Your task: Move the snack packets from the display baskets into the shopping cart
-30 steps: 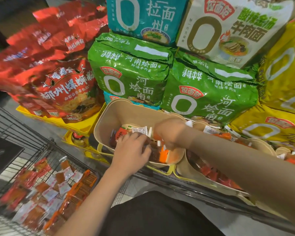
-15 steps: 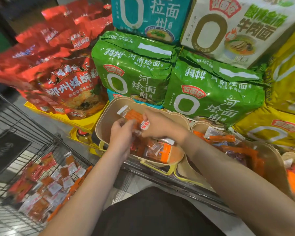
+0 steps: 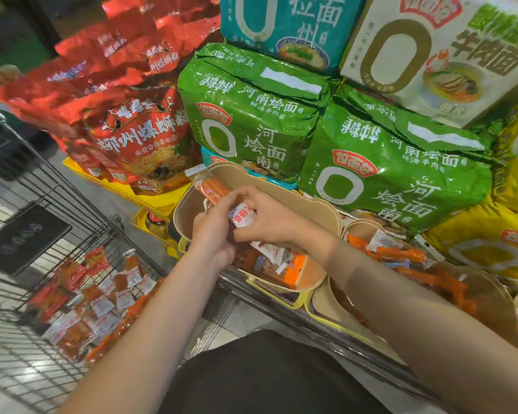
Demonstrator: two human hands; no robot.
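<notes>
Hands meet above the tan display basket (image 3: pixel 284 194), over its left half. The left hand (image 3: pixel 214 234) has its fingers curled around a bunch of snack packets (image 3: pixel 214 188), one of which is a clear-wrapped orange stick projecting up past the basket's rear left rim. The right hand (image 3: pixel 269 216) pinches the same bunch from the right, with thumb and fingers closed on a white-labelled packet (image 3: pixel 242 215). More orange and white packets (image 3: pixel 277 262) lie in the basket's front right corner, below the wrists. A second basket (image 3: pixel 488 289) stands just beside it on the right and holds orange packets as well. The shopping cart (image 3: pixel 42 234) sits at lower left, with loose packets (image 3: pixel 96 300) spread across its wire floor. Behind the baskets stand green noodle bags (image 3: pixel 251 115), and red bags (image 3: pixel 138 127) rest on a yellow tray (image 3: pixel 162 201) to the left.
</notes>
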